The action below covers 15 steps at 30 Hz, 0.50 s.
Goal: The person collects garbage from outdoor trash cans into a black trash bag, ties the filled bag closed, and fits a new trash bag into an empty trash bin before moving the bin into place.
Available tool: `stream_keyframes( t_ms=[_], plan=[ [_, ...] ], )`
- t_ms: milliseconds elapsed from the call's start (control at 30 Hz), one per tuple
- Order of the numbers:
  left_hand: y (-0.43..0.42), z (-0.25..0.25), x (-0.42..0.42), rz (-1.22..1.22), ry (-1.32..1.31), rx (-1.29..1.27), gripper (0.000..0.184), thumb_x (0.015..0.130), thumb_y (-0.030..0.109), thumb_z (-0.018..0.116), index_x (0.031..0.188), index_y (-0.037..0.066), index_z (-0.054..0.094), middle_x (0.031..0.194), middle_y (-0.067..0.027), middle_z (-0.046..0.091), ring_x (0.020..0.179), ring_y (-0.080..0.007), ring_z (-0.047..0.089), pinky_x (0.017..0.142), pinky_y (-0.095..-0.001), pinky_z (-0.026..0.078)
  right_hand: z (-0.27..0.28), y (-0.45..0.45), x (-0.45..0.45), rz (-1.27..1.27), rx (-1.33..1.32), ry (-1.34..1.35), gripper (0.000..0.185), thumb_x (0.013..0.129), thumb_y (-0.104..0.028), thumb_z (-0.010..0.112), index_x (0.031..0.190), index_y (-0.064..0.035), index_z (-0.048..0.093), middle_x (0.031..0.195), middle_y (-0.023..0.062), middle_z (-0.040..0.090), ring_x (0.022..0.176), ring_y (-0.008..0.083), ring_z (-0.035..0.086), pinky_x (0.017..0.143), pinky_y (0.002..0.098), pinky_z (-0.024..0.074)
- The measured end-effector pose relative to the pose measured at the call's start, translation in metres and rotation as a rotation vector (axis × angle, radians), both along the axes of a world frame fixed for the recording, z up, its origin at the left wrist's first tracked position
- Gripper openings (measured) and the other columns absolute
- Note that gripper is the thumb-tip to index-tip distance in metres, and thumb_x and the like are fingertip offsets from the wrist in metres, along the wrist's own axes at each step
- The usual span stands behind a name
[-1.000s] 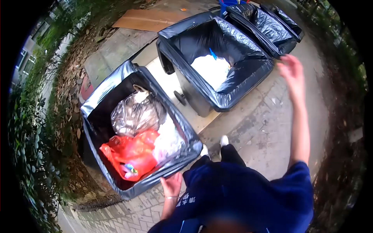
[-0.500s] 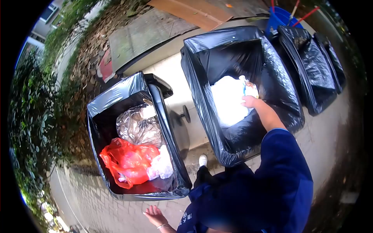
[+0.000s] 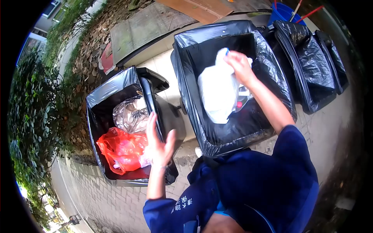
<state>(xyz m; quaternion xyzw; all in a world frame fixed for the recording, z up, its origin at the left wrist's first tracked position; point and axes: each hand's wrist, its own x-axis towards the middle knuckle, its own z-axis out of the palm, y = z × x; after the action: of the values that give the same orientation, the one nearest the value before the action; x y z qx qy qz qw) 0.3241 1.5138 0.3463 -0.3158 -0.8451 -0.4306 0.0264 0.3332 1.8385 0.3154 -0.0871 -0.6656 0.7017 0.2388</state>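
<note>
My right hand [image 3: 240,66] grips the top of a white plastic bag [image 3: 218,93], which hangs over the larger bin [image 3: 285,91] lined with black plastic. Something red and clear shows beside the bag, partly hidden. My left hand [image 3: 158,145] is raised over the near edge of the left bin [image 3: 92,128], its fingers stretched and thumb apart, holding nothing. Inside that bin lie a red plastic bag [image 3: 122,149] and a clear bag of rubbish [image 3: 130,114]; my left hand and arm hide part of the contents.
More black-lined bins [image 3: 312,70] stand at the right, with a blue bucket [image 3: 283,16] holding sticks behind them. Flat cardboard [image 3: 198,9] lies at the top. Bushes [image 3: 35,116] line the left side above brick paving [image 3: 97,202].
My right hand has lifted the white bag up from the bottom of the bin. My left hand has risen from below the left bin to its edge. The view has shifted slightly.
</note>
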Motion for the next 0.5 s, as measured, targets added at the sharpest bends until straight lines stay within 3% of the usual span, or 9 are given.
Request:
stream_keyframes(
  t_ms=[67,100,133,200,300,400,500],
  plan=[
    [0.024,0.011,-0.007,-0.141,-0.002,-0.07,0.078,0.064,0.02,0.068,0.125,-0.001,0.024,0.125,-0.0204,0.031,0.116,-0.0323,0.03,0.097,-0.0368,0.024,0.035,-0.004,-0.015,0.092,-0.037,0.144,0.028,0.076,-0.017,0.055,0.054,-0.0088,0.039,0.055,-0.0067,0.035,0.054,0.0026,0.035,0.049,0.0209,0.0288],
    [0.038,0.019,-0.008,-0.198,-0.039,-0.004,0.086,0.063,0.025,0.07,0.128,0.001,0.019,0.128,-0.0173,0.03,0.119,-0.0257,0.028,0.097,-0.0356,0.022,0.062,-0.014,-0.019,0.064,0.117,0.215,0.021,0.077,-0.017,0.053,0.06,-0.0075,0.044,0.06,-0.0042,0.042,0.056,0.004,0.041,0.052,0.0207,0.0337],
    [0.048,0.02,-0.012,-0.239,-0.026,0.033,0.093,0.059,0.028,0.073,0.129,0.002,0.017,0.128,-0.0179,0.029,0.119,-0.0254,0.029,0.098,-0.0358,0.022,0.092,-0.026,-0.024,0.037,0.269,0.284,0.016,0.078,-0.017,0.05,0.066,-0.0062,0.05,0.065,-0.0017,0.05,0.058,0.0055,0.047,0.056,0.0204,0.0386],
    [0.066,0.03,-0.017,-0.255,0.012,0.078,0.102,0.055,0.03,0.075,0.13,0.004,0.011,0.129,-0.0193,0.027,0.12,-0.0271,0.027,0.097,-0.0382,0.023,0.136,-0.056,-0.043,0.203,-0.091,0.425,0.025,0.075,-0.022,0.056,0.056,-0.0098,0.045,0.054,-0.0061,0.038,0.052,0.004,0.036,0.046,0.0232,0.0303],
    [0.075,0.033,-0.022,-0.248,-0.111,0.185,0.116,0.05,0.029,0.078,0.131,0.008,-0.002,0.131,-0.022,0.019,0.122,-0.0303,0.021,0.095,-0.0428,0.023,0.196,-0.108,-0.064,0.354,-0.257,0.557,0.025,0.075,-0.023,0.057,0.057,-0.0097,0.046,0.054,-0.0058,0.039,0.051,0.0043,0.036,0.046,0.0234,0.0306],
    [0.062,0.047,-0.029,-0.322,-0.079,0.356,0.106,0.048,0.026,0.077,0.127,-0.001,0.011,0.121,-0.0207,0.029,0.113,-0.0299,0.031,0.096,-0.0345,0.026,0.24,-0.17,-0.086,0.506,-0.305,0.626,0.024,0.074,-0.023,0.057,0.057,-0.0096,0.046,0.054,-0.0055,0.039,0.051,0.0045,0.036,0.046,0.0235,0.0309],
    [0.012,0.085,-0.031,-0.193,-0.19,0.452,0.093,0.051,0.02,0.074,0.124,0.0,0.019,0.115,-0.0172,0.036,0.106,-0.026,0.038,0.09,-0.0331,0.033,0.275,-0.236,-0.105,0.668,-0.344,0.656,0.024,0.074,-0.024,0.057,0.058,-0.0095,0.047,0.054,-0.0052,0.04,0.051,0.0048,0.037,0.046,0.0237,0.0311]
  ],
)
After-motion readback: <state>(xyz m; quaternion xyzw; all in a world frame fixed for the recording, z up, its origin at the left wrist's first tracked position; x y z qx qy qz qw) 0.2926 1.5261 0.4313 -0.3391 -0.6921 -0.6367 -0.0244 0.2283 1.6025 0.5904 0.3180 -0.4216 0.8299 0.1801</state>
